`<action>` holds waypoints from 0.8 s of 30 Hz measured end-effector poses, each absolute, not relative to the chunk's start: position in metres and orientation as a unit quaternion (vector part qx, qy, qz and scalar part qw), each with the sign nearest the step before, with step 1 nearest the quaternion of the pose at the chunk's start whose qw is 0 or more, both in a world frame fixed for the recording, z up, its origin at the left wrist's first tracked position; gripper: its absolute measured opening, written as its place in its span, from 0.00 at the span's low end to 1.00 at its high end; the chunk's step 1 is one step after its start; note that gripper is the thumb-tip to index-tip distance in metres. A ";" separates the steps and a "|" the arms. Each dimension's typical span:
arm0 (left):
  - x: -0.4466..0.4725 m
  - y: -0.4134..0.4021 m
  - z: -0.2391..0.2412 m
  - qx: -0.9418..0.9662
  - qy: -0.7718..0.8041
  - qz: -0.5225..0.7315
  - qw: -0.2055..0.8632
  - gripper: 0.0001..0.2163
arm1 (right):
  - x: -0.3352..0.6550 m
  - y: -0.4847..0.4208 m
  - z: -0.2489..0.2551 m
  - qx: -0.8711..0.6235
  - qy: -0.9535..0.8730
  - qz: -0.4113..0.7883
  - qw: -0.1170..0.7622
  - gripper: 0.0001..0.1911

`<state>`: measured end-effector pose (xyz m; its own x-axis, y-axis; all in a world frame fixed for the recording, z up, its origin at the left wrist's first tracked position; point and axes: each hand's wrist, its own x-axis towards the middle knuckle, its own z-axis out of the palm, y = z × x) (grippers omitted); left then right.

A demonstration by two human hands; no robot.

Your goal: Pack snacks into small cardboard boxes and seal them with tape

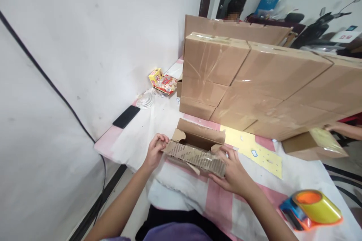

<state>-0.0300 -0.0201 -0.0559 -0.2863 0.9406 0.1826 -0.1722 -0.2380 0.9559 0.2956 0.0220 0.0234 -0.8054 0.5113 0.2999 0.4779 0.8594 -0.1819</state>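
In front of me on the table lies a small open cardboard box (195, 156), its inside showing between raised flaps. My left hand (156, 150) pinches the left end of the box's near flap, which has a torn, corrugated surface. Around the right end of that same flap my right hand (230, 167) is closed, thumb below and fingers above. Just beyond the box stands a wall of taped cardboard boxes (249, 79). A tape dispenser (311, 209) with a yellow roll sits to the right of my right forearm.
A black phone (126, 116), a white perforated piece (145, 101) and snack packets (166, 84) lie along the wall side. Another person's hand (333, 126) touches a taped box (315, 144) at the right. A yellow sheet (254, 152) lies on the tablecloth.
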 end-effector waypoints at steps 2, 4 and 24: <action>-0.032 -0.017 -0.058 0.437 0.470 0.651 0.405 0.07 | 0.301 0.021 0.023 -0.245 -0.943 0.089 0.205 0.21; -0.035 -0.015 -0.056 0.453 0.485 0.645 0.379 0.08 | 0.308 0.020 0.018 -0.236 -0.930 0.110 0.260 0.25; -0.022 -0.029 -0.016 0.713 0.517 0.394 0.262 0.26 | 0.307 -0.020 0.017 -0.413 -0.866 0.037 0.281 0.12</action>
<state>-0.0221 -0.0291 -0.0158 0.1547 0.9442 0.2908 0.5316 -0.3276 0.7811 0.3070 -0.0197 0.0165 -0.5019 0.7353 0.4554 0.6933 0.6569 -0.2965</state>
